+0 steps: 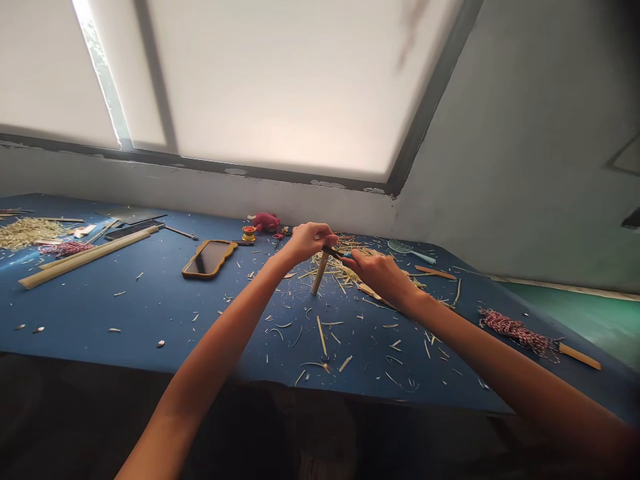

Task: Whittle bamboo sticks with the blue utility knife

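Note:
My left hand (313, 241) is closed round the top of a short bamboo piece (319, 275), which stands nearly upright, slightly tilted, its lower end at the blue table (165, 303). In my right hand (383, 272) is a knife (347, 255) with a blue handle, gripped in closed fingers. Its dark blade points left and meets the bamboo just below my left fingers. Part of the handle is hidden by my hand. Behind both hands lies a heap of pale bamboo shavings (347, 248).
A wooden-framed mirror (210, 259) lies left of my hands. Long bamboo lengths (90, 257) and more shavings (27, 233) are farther left. At the back are a red figure (266, 221) and a green hairbrush (410, 251). Red-and-white cord (517, 330) lies right.

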A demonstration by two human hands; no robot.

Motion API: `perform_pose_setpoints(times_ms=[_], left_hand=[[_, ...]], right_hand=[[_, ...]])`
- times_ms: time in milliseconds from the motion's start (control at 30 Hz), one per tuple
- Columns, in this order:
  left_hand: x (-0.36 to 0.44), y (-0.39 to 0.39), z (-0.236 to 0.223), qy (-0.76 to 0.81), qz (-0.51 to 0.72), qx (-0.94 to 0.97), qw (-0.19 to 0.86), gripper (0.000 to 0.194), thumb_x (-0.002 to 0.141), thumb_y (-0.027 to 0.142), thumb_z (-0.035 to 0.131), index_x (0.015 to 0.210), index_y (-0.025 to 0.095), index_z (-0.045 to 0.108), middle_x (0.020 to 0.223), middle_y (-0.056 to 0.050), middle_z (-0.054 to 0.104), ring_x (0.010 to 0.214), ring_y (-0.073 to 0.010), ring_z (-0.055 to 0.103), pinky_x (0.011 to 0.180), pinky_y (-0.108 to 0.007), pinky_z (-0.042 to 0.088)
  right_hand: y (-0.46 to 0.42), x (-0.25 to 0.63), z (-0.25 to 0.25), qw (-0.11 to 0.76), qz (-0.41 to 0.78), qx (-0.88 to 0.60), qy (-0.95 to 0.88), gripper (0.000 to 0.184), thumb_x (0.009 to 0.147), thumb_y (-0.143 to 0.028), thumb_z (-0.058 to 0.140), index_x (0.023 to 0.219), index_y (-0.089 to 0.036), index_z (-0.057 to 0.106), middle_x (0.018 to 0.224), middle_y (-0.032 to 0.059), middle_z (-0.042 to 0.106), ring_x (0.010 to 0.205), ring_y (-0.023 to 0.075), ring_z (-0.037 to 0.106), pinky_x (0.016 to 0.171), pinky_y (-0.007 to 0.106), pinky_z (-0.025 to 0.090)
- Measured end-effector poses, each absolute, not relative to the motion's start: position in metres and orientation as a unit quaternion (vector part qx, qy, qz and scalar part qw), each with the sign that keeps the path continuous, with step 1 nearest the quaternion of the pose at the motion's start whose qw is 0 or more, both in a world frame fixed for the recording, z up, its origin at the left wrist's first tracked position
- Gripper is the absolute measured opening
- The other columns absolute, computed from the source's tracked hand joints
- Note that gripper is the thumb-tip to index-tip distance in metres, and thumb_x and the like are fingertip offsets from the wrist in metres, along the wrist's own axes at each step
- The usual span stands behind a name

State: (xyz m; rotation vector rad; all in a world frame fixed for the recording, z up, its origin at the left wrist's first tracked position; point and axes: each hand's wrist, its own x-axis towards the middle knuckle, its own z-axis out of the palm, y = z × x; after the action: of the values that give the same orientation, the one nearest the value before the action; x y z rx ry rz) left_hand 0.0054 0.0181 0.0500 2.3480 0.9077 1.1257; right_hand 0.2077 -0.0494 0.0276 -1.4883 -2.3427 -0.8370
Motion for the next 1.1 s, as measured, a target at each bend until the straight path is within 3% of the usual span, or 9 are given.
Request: perform_pose_setpoints(times_ms=[133,367,567,867,1100], left_hand=[[0.006,0.014,0.053,0.329,0.396,0.840,0.171,0.022,0.082,0.035,0.054,0.077,0.018,0.067,0.076,-0.003,0.070,0.075,-0.0155,0.061,0.074,-0.028,0.041],[0.002,0.016,0.054,0.347,0.397,0.837,0.148,0.021,0.083,0.033,0.053,0.077,0.018,0.067,0.072,-0.002,0.069,0.071,-0.0153,0.059,0.074,-0.030,0.038],[0.003,0.016,0.054,0.353,0.392,0.835,0.155,0.022,0.084,0.034,0.053,0.078,0.017,0.067,0.074,-0.002,0.069,0.072,-0.0154,0.058,0.073,-0.030,0.037],[0.002,0.015,0.054,0.346,0.395,0.836,0.156,0.023,0.084,0.034,0.053,0.077,0.018,0.067,0.075,-0.003,0.070,0.072,-0.0158,0.058,0.076,-0.032,0.037],[0.004,0.010,0.056,0.360,0.392,0.835,0.140,0.020,0.083,0.033,0.056,0.076,0.018,0.067,0.072,-0.003,0.069,0.072,-0.0160,0.057,0.078,-0.033,0.035]], right_hand=[[-0.048,0.209,0.020,0.126,-0.257,-0.506,-0.814,0.048,0.099,-0.046,0.017,0.086,-0.016,0.051,0.061,0.0047,0.061,0.052,0.0141,0.057,0.048,0.027,0.019],[-0.052,0.206,-0.012,0.052,-0.218,-0.493,-0.841,0.050,0.098,-0.050,0.017,0.083,-0.017,0.052,0.060,0.0044,0.062,0.051,0.0155,0.057,0.047,0.028,0.016],[-0.049,0.203,0.016,0.061,-0.272,-0.500,-0.820,0.053,0.097,-0.052,0.014,0.087,-0.017,0.053,0.064,0.0069,0.063,0.054,0.0167,0.058,0.049,0.027,0.017],[-0.052,0.197,0.003,0.019,-0.257,-0.475,-0.841,0.052,0.098,-0.050,0.015,0.087,-0.016,0.053,0.057,0.0045,0.060,0.047,0.0154,0.056,0.046,0.028,0.015],[-0.050,0.197,-0.004,0.063,-0.259,-0.494,-0.828,0.051,0.099,-0.048,0.017,0.086,-0.016,0.055,0.060,0.0062,0.062,0.050,0.0159,0.058,0.046,0.028,0.017]])
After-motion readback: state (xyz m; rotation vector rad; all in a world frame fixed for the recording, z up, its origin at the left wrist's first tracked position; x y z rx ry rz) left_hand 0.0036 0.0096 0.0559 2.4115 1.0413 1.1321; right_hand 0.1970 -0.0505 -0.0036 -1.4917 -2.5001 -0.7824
